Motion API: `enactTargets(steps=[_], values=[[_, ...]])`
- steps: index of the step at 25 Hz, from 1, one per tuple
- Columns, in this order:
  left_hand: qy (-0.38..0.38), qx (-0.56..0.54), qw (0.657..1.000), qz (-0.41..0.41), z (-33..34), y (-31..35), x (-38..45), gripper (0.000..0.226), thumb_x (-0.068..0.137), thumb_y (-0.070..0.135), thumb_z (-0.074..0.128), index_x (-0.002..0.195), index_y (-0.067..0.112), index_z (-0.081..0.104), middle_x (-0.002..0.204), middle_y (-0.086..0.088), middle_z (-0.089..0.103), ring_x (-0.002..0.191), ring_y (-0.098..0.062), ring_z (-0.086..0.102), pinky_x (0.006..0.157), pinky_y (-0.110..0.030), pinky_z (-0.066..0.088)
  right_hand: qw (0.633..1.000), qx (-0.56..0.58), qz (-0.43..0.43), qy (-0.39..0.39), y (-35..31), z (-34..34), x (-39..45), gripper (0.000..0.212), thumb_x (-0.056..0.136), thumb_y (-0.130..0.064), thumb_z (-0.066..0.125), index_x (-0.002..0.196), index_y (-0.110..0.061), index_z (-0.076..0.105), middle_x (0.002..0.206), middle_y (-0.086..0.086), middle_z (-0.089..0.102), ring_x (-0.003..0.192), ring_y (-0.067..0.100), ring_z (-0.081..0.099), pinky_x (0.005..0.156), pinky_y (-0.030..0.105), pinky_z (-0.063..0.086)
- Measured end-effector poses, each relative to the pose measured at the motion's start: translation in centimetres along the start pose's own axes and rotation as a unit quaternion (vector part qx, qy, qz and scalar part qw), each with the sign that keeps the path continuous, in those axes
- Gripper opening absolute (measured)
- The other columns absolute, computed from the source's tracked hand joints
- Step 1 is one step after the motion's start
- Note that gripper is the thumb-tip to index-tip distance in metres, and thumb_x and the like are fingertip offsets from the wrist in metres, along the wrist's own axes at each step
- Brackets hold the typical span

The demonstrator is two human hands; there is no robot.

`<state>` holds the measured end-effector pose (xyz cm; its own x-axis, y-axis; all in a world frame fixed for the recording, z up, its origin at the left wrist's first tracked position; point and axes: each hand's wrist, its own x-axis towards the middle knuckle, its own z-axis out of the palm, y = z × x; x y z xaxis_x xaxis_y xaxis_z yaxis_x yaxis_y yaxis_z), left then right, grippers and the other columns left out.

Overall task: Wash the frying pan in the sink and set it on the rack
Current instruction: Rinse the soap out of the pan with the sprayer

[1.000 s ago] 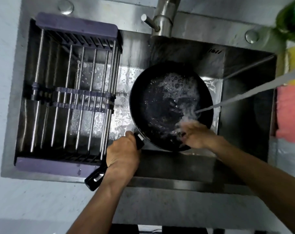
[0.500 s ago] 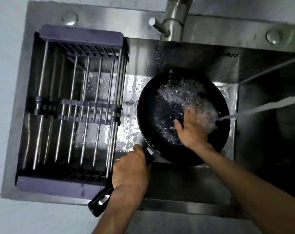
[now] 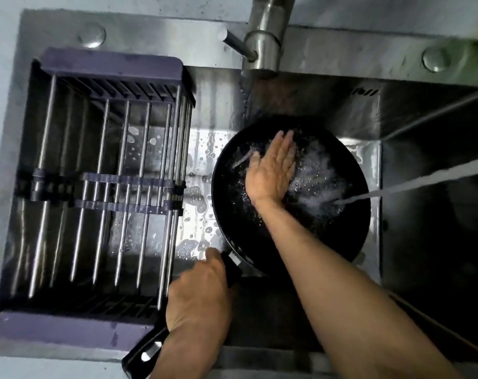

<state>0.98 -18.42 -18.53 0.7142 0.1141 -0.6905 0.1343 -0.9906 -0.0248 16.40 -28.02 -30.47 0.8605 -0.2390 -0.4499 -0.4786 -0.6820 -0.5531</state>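
Water (image 3: 412,188) streams in a thin jet from the right edge of the view and lands inside the round black frying pan (image 3: 328,233), throwing up white spray and bubbles across its dark floor. The pan sits low in the brushed stainless-steel sink (image 3: 437,228), towards the middle of the basin, with its straight black handle (image 3: 143,354) pointing to the lower left, out over the sink's front rim.

The left hand (image 3: 198,302) is wrapped around that handle close to where it joins the pan — fingers curled under, knuckles up — so that only the handle's far end with its pale hanging hole shows below the wrist. The right hand (image 3: 270,170) lies flat inside the pan, palm down, fingers straight and held together, pressed on the wet surface in the upper left part of the bowl; it grips nothing.

Just beside the pan, to its left, a drying rack (image 3: 109,187) of parallel steel rods between purple plastic end bars spans the left part of the sink. Soapy droplets dot the sink floor between rack and pan. At the top stands the steel tap column (image 3: 268,31) with its short lever — a green blur shows in the upper right corner, too soft to identify.
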Motion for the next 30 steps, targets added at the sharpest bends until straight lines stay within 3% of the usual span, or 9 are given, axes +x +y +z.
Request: enactTargets(steps=[4, 7, 11, 15, 19, 23, 26, 28, 30], values=[[0.008, -0.026, 1.000, 0.003, -0.5, 0.1, 0.0, 0.033, 0.092, 0.037, 0.057, 0.116, 0.021, 0.040, 0.106, 0.001, 0.065, 0.099, -0.023, 0.066, 0.068, -0.032, 0.043, 0.980, 0.077, -0.061, -0.174, -0.9, 0.5, -6.4, 0.063, 0.108, -0.039, 0.023, 0.157, -0.024, -0.014, 0.161, -0.006, -0.028, 0.146, 0.011, -0.026, 0.114, 0.028, -0.018], [-0.006, -0.050, 0.999, -0.006, -1.3, 0.2, -0.2, 0.042, 0.089, 0.045, 0.061, 0.116, 0.018, 0.044, 0.110, -0.003, 0.065, 0.103, -0.026, 0.064, 0.073, -0.033, 0.047, 0.877, -0.142, -0.156, -0.432, 7.3, -7.3, -9.4, 0.061, 0.108, -0.039, 0.027, 0.159, -0.024, -0.001, 0.162, -0.012, -0.020, 0.152, 0.017, -0.016, 0.120, 0.029, -0.007], [-0.013, -0.049, 0.998, -0.020, -1.0, 0.3, 0.4, 0.049, 0.085, 0.049, 0.064, 0.119, 0.018, 0.045, 0.112, -0.003, 0.063, 0.105, -0.025, 0.063, 0.075, -0.032, 0.047, 0.856, -0.434, -0.001, -0.281, 11.1, -13.5, -8.3, 0.061, 0.101, -0.046, 0.034, 0.153, -0.014, 0.030, 0.163, 0.013, 0.018, 0.148, 0.031, 0.020, 0.120, 0.041, 0.019], [0.006, -0.019, 1.000, -0.020, 0.0, -0.2, 0.6, 0.037, 0.090, 0.035, 0.063, 0.117, 0.020, 0.043, 0.108, -0.001, 0.064, 0.099, -0.023, 0.065, 0.070, -0.032, 0.047, 0.894, -0.256, -0.074, -0.359, 3.9, -7.9, -6.6, 0.053, 0.105, -0.048, 0.026, 0.112, -0.015, 0.066, 0.120, 0.015, 0.066, 0.106, 0.030, 0.063, 0.105, 0.045, 0.046], [0.010, -0.033, 0.999, -0.017, -0.2, 0.1, 0.7, 0.037, 0.090, 0.030, 0.064, 0.119, 0.019, 0.043, 0.105, -0.001, 0.065, 0.095, -0.022, 0.066, 0.066, -0.032, 0.047, 0.952, -0.232, -0.093, -0.178, 3.7, -11.6, 1.0, 0.041, 0.108, -0.029, 0.030, 0.144, -0.016, 0.045, 0.157, 0.006, 0.035, 0.142, 0.028, 0.036, 0.118, 0.043, 0.025], [0.053, 0.040, 0.997, 0.039, -1.8, 0.2, -1.6, 0.042, 0.093, 0.015, 0.049, 0.132, 0.014, 0.035, 0.110, -0.004, 0.062, 0.101, -0.024, 0.064, 0.076, -0.035, 0.052, 0.964, -0.146, 0.009, -0.222, 9.6, -17.3, -9.8, 0.029, 0.103, -0.015, 0.043, 0.108, -0.007, 0.070, 0.116, 0.014, 0.070, 0.102, 0.030, 0.066, 0.082, 0.034, 0.049], [0.073, 0.137, 0.985, 0.078, -2.8, 1.2, -3.0, 0.045, 0.089, 0.003, 0.048, 0.132, 0.005, 0.034, 0.114, -0.007, 0.062, 0.104, -0.024, 0.063, 0.078, -0.034, 0.052, 0.991, 0.116, 0.012, -0.072, 9.1, -25.7, -16.3, 0.023, 0.094, -0.040, 0.060, 0.117, -0.040, 0.065, 0.095, 0.000, 0.074, 0.087, 0.019, 0.069, 0.079, 0.034, 0.052], [0.050, 0.126, 0.987, 0.091, -4.0, 1.5, -3.3, 0.035, 0.090, 0.004, 0.049, 0.124, 0.008, 0.043, 0.110, -0.005, 0.065, 0.100, -0.022, 0.066, 0.080, -0.033, 0.053, 0.970, 0.229, -0.081, 0.019, 5.7, -31.6, -17.3, 0.048, 0.082, -0.058, 0.065, 0.127, -0.059, 0.051, 0.074, -0.010, 0.062, 0.060, 0.006, 0.056, 0.056, 0.025, 0.051], [0.034, 0.065, 0.991, 0.116, -5.6, 0.7, -3.7, 0.031, 0.091, 0.023, 0.058, 0.120, 0.014, 0.051, 0.112, -0.004, 0.066, 0.103, -0.023, 0.065, 0.085, -0.033, 0.050, 0.970, 0.138, -0.192, 0.062, 0.9, -35.8, -16.8, 0.053, 0.079, -0.076, 0.060, 0.128, -0.067, 0.043, 0.068, -0.008, 0.054, 0.050, 0.002, 0.049, 0.045, 0.022, 0.047]])
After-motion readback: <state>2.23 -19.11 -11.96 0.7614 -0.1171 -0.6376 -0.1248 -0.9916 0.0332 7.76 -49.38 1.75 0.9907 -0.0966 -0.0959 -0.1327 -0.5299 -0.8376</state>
